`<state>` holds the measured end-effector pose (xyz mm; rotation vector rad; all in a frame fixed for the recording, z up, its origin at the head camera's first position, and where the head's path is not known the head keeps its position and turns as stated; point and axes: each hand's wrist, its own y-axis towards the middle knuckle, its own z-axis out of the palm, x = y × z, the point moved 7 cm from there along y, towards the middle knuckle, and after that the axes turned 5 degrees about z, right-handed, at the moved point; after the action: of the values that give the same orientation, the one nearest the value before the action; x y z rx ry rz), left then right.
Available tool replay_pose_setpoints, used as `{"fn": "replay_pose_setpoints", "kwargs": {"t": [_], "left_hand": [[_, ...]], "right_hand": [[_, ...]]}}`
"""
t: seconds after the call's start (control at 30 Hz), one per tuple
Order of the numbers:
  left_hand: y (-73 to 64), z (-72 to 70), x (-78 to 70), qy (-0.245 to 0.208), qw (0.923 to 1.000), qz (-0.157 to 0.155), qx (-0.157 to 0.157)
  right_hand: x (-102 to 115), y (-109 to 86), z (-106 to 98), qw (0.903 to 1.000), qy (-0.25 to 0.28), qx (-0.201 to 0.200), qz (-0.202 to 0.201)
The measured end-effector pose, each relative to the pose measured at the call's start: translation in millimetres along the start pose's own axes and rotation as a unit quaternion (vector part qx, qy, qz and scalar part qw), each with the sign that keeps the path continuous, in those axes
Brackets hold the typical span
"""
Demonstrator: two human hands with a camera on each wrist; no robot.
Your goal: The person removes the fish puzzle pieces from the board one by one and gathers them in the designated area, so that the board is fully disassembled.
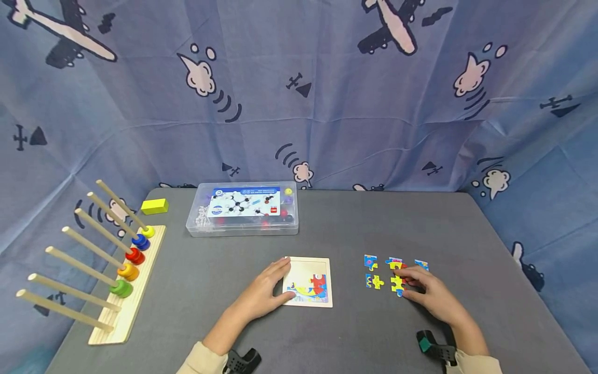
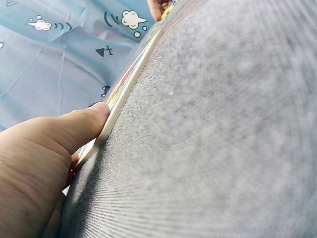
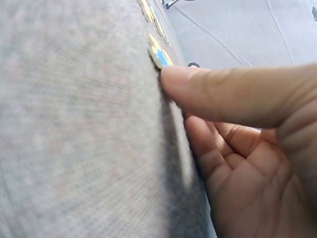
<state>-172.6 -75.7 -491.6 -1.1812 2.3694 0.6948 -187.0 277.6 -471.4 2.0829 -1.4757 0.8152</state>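
A square wooden puzzle board lies flat on the table, with a red piece and other colourful pieces fitted in its lower part. My left hand holds the board by its left side, thumb at the near edge and fingers at the far corner. Further right, my right hand has thumb and forefinger at opposite ends of a yellow and blue puzzle piece. In the right wrist view, the thumb touches the edge of that piece. Red shows under the fingers, partly hidden.
Loose puzzle pieces lie in rows around the right hand. A clear plastic case of molecule parts stands at the back, beside a yellow block. At left is a wooden peg stand with coloured rings. A patterned curtain hangs behind.
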Motion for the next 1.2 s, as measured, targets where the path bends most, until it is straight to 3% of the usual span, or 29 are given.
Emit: {"fn": "replay_pose_setpoints", "kwargs": {"t": [0.3, 0.57, 0.73, 1.2], "left_hand": [[0.3, -0.7, 0.1, 0.003, 1.0000, 0.003, 0.000], [0.2, -2.5, -1.7, 0.010, 0.9998, 0.015, -0.008], [-0.3, -2.1, -0.5, 0.006, 1.0000, 0.004, -0.002], [0.1, 0.1, 0.4, 0.004, 1.0000, -0.005, 0.007]], "right_hand": [[0, -1.2, 2, 0.9997, 0.018, 0.004, -0.017], [-1, -1.1, 0, 0.9989, 0.046, 0.007, -0.004], [1, 0.2, 0, 0.9975, 0.070, -0.001, -0.009], [40, 6.0, 14, 0.9951, 0.076, 0.027, -0.057]]}}
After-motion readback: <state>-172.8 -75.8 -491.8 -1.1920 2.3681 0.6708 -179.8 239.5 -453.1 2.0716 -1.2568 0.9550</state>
